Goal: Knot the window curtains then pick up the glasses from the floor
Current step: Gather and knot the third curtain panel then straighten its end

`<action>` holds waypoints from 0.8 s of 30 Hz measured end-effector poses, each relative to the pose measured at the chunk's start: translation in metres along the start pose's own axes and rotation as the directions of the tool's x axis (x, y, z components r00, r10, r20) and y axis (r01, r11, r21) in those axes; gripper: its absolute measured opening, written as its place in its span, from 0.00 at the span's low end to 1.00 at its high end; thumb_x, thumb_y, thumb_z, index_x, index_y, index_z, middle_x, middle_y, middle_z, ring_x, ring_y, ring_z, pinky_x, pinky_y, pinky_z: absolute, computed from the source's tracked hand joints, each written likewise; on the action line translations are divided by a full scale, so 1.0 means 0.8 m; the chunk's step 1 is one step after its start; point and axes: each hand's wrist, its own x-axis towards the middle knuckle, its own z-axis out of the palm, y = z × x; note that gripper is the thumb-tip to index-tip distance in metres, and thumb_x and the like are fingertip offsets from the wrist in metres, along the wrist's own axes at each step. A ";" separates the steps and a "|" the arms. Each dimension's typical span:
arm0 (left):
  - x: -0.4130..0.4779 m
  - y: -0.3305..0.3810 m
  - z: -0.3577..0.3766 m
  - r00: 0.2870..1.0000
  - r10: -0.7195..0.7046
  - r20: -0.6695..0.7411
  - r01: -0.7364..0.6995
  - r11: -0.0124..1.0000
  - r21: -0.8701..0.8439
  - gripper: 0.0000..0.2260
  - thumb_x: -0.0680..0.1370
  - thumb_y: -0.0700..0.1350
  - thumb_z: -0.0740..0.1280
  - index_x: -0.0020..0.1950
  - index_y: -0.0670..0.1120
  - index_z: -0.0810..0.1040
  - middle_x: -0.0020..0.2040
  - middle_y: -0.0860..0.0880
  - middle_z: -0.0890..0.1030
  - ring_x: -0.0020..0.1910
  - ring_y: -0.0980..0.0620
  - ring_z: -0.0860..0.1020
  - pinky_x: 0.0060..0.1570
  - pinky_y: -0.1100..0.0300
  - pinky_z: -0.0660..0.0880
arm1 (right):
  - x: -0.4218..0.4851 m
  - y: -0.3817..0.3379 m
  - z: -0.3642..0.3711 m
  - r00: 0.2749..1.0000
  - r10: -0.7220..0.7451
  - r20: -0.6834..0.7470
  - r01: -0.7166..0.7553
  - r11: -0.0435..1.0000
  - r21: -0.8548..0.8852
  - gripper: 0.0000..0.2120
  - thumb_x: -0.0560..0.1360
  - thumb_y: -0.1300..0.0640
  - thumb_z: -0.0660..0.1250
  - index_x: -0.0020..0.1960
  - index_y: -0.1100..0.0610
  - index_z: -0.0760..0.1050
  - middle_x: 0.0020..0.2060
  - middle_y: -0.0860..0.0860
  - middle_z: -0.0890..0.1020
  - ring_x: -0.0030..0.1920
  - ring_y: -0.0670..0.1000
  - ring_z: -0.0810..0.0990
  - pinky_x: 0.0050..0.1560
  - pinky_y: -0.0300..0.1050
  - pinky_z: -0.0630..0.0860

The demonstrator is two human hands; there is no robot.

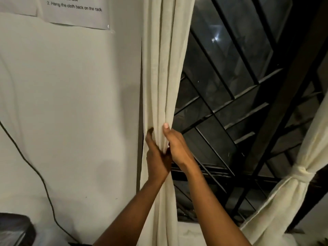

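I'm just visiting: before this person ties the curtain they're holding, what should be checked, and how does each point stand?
1. The left curtain is gathered into one bunch: ok.
2. The left hand grips that bunch: ok.
3. The right hand grips it too: ok.
4. Enough cloth below for a knot: cannot tell, its end is out of view.
5. The right curtain is knotted: ok.
6. The glasses are located: cannot tell, not in view.

A printed line, "2. Hang the cloth back on the rack", is being shown on a white paper sheet (76, 13) stuck to the wall (71, 86), left of the curtain (159, 68). Above it, a cropped line ending "table surface" is being displayed.
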 end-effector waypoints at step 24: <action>-0.012 0.007 -0.035 0.844 -0.443 0.303 0.493 0.863 -0.113 0.21 0.71 0.37 0.67 0.61 0.49 0.68 0.54 0.48 0.76 0.52 0.46 0.75 0.56 0.48 0.74 | -0.021 0.075 -0.054 0.961 0.275 -0.033 -0.252 0.918 0.307 0.15 0.70 0.61 0.56 0.47 0.57 0.81 0.43 0.53 0.85 0.46 0.55 0.82 0.48 0.51 0.78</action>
